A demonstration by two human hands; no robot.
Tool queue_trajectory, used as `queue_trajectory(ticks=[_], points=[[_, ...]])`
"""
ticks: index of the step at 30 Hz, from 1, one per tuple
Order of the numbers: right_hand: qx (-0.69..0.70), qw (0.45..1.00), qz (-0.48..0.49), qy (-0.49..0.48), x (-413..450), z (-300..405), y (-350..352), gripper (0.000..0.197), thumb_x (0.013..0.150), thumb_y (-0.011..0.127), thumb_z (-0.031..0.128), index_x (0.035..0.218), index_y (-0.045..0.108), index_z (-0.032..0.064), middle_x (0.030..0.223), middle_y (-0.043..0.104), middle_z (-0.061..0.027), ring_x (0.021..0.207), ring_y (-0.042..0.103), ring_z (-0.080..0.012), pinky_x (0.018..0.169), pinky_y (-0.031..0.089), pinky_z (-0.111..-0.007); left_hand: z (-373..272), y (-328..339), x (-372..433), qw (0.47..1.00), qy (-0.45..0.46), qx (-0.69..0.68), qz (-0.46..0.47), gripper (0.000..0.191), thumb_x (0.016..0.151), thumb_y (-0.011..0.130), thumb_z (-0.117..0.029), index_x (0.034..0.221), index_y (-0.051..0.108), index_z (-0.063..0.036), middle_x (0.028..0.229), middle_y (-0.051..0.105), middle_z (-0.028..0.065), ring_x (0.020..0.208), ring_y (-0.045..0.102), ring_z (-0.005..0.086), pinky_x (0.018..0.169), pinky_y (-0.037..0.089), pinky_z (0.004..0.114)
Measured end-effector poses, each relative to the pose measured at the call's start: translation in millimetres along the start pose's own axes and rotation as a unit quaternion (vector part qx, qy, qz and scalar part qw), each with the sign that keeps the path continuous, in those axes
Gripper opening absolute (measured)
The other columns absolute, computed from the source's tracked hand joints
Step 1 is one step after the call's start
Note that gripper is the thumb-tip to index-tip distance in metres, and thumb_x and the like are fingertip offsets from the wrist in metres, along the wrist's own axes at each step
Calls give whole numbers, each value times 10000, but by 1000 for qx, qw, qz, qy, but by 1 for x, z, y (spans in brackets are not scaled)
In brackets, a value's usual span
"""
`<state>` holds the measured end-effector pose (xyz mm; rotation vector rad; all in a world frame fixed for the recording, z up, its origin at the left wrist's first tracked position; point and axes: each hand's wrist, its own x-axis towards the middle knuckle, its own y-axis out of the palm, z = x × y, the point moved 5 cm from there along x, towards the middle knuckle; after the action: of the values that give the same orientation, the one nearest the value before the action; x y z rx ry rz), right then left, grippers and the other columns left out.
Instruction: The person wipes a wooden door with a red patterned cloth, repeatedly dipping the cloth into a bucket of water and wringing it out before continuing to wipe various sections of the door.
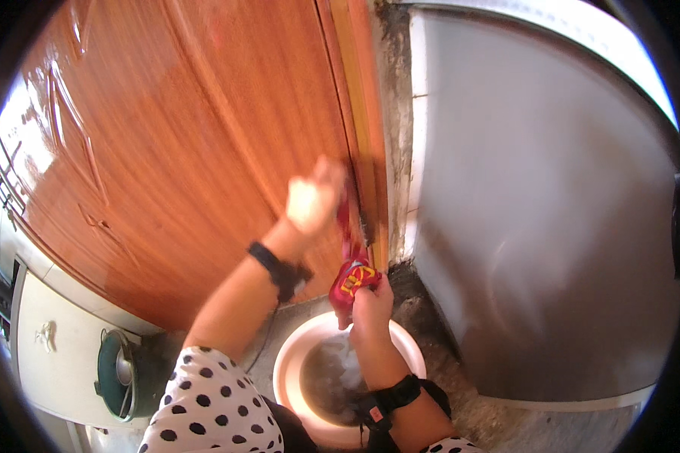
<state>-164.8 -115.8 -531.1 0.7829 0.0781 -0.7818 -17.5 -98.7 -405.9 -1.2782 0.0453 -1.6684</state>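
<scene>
A wet red cloth with yellow lettering (356,280) is bunched in my right hand (373,306), above a pale pink plastic basin (288,374) holding cloudy water (331,376). My left hand (315,195), blurred, is raised higher in front of the wooden door. A narrow strip of the same cloth stretches up to it, and its fingers look closed on that end. Black bands circle both wrists.
A varnished wooden door (221,141) fills the upper left. On the right stands a large grey panel (544,198). A green bucket (109,376) with a metal item inside is at lower left, beside a white cabinet (51,340). The concrete floor (501,427) looks stained.
</scene>
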Motion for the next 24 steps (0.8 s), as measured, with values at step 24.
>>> queue_trajectory(ticks=[24], points=[[-28, 998, 53, -2, 17, -33, 0, 267, 767, 428, 34, 1024, 496, 53, 726, 578, -115, 512, 587, -232, 273, 389, -345, 32, -50, 3, 982, -149, -53, -105, 59, 736, 555, -88, 760, 503, -102, 704, 492, 81, 567, 570, 245, 441, 459, 355]])
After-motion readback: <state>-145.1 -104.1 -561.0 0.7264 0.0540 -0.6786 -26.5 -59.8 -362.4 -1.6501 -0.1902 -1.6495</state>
